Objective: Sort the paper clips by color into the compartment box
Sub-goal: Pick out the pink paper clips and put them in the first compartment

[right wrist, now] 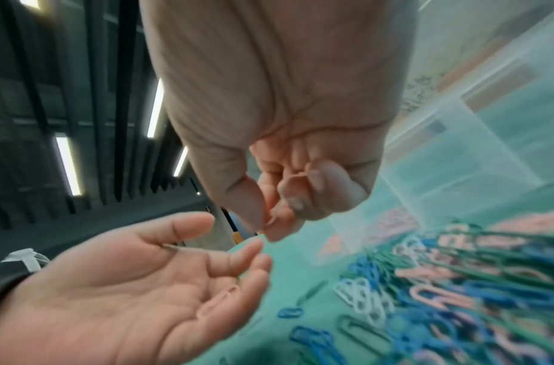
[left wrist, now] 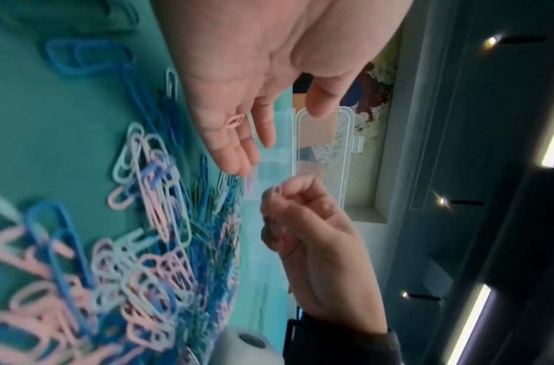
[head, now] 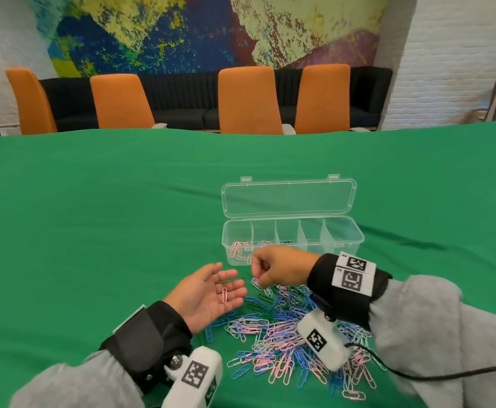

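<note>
- The compartment box [head: 292,241] is clear plastic and stands on the green table cloth [head: 94,216], its long axis running from left to right. Its lid [head: 288,200] is open and leans back, away from the person.
- Pink clips [head: 238,251] lie in the leftmost compartment; the compartments at the right end look empty.
- The left hand [head: 208,293] is held palm up with spread, relaxed fingers. One pink paper clip [head: 225,295] lies on the fingers, its long axis pointing roughly away from the person.
- The right hand [head: 279,267] has its fingers curled, and thumb and forefinger pinch a small clip [left wrist: 275,191] just in front of the box; its colour I cannot tell for sure.
- The pile of paper clips [head: 294,334], pink, blue, white and green, lies near the person, under the right wrist, the clips pointing in all directions.
- Left of the box and behind it the cloth is free.
- Black-and-white square codes are on the wrist bands [head: 352,275]; no words can be read.
</note>
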Demonstrator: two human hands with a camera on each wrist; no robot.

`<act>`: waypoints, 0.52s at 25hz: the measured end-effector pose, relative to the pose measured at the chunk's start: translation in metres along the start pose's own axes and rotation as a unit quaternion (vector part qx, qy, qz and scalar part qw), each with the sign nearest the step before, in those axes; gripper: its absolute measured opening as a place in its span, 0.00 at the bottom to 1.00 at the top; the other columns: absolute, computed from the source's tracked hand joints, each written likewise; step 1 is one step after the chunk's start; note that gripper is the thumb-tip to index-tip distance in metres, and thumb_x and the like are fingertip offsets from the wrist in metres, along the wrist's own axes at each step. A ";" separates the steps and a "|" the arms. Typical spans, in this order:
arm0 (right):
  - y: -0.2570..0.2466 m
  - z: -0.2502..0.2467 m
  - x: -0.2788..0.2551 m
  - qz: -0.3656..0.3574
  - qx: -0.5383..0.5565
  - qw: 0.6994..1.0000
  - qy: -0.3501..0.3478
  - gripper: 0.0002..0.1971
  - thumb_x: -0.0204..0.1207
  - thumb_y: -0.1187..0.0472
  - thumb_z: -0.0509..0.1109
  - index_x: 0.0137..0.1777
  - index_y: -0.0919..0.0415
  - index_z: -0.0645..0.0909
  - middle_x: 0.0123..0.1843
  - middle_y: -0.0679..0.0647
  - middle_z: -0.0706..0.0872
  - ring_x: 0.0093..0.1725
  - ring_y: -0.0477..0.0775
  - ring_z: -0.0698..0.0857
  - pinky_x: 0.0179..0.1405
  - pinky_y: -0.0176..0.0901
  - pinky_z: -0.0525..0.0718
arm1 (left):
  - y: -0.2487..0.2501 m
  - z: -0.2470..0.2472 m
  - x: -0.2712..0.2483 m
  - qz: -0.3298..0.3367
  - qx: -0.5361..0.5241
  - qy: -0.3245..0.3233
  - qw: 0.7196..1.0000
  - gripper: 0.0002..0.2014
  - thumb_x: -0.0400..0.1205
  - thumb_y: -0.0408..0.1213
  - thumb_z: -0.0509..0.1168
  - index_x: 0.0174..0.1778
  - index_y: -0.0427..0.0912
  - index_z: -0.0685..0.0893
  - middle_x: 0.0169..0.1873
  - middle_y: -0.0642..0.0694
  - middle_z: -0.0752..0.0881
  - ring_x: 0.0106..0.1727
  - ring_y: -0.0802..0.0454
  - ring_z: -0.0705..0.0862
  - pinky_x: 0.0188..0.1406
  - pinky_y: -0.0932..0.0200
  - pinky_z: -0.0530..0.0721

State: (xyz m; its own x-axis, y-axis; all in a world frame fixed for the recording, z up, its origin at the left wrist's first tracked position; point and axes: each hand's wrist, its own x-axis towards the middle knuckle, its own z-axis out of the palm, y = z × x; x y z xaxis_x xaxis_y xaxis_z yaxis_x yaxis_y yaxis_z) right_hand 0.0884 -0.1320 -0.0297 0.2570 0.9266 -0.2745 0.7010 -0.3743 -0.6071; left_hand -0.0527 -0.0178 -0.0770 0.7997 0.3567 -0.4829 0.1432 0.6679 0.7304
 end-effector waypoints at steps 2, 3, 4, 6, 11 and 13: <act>-0.009 -0.004 -0.002 -0.007 0.076 0.997 0.029 0.10 0.76 0.72 0.64 0.50 0.56 0.76 0.36 0.51 0.80 0.32 0.48 0.77 0.34 0.37 0.77 | -0.006 0.009 -0.001 -0.007 -0.072 0.002 0.997 0.22 0.86 0.47 0.50 0.57 0.30 0.77 0.50 0.31 0.82 0.50 0.38 0.83 0.48 0.46 0.81; -0.015 -0.004 -0.002 -0.011 0.127 0.991 0.026 0.11 0.77 0.72 0.62 0.55 0.57 0.75 0.40 0.55 0.82 0.34 0.51 0.80 0.37 0.41 0.81 | -0.009 0.013 -0.002 -0.010 -0.112 -0.008 0.994 0.25 0.87 0.49 0.49 0.59 0.28 0.77 0.52 0.30 0.82 0.52 0.36 0.82 0.52 0.45 0.80; -0.021 -0.003 -0.002 -0.011 0.184 0.983 0.011 0.13 0.78 0.72 0.61 0.58 0.58 0.74 0.44 0.60 0.83 0.37 0.55 0.81 0.40 0.45 0.83 | -0.013 0.017 -0.002 -0.012 -0.149 -0.021 0.989 0.27 0.87 0.51 0.48 0.60 0.27 0.76 0.54 0.29 0.82 0.54 0.35 0.82 0.55 0.45 0.79; -0.032 -0.002 -0.004 -0.004 0.283 0.959 -0.015 0.13 0.81 0.69 0.61 0.64 0.58 0.72 0.51 0.63 0.80 0.43 0.59 0.82 0.43 0.46 0.83 | -0.018 0.021 0.000 -0.009 -0.198 -0.029 0.980 0.30 0.87 0.52 0.47 0.62 0.26 0.76 0.58 0.27 0.82 0.55 0.35 0.82 0.53 0.44 0.82; -0.030 -0.009 -0.018 -0.023 0.197 0.978 0.062 0.08 0.81 0.63 0.64 0.59 0.55 0.74 0.49 0.58 0.81 0.45 0.52 0.82 0.44 0.46 0.85 | -0.017 -0.002 0.002 0.034 -0.300 0.006 0.953 0.23 0.88 0.46 0.48 0.55 0.27 0.78 0.47 0.27 0.85 0.37 0.36 0.89 0.34 0.46 0.88; -0.024 -0.004 -0.023 -0.046 0.087 0.994 0.040 0.05 0.79 0.65 0.65 0.52 0.55 0.78 0.43 0.52 0.81 0.40 0.48 0.80 0.39 0.42 0.83 | -0.008 -0.016 -0.004 0.052 -0.308 0.020 0.950 0.16 0.85 0.41 0.53 0.50 0.29 0.79 0.37 0.32 0.86 0.29 0.43 0.88 0.26 0.56 0.88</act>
State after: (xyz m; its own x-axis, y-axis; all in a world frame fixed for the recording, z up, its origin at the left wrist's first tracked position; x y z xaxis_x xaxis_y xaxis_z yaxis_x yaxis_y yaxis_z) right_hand 0.0689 -0.1440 -0.0059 0.2538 0.9547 -0.1553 0.5994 -0.2813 -0.7494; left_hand -0.0667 -0.0138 -0.0885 0.7663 0.4586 -0.4500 -0.3136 0.8782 0.3611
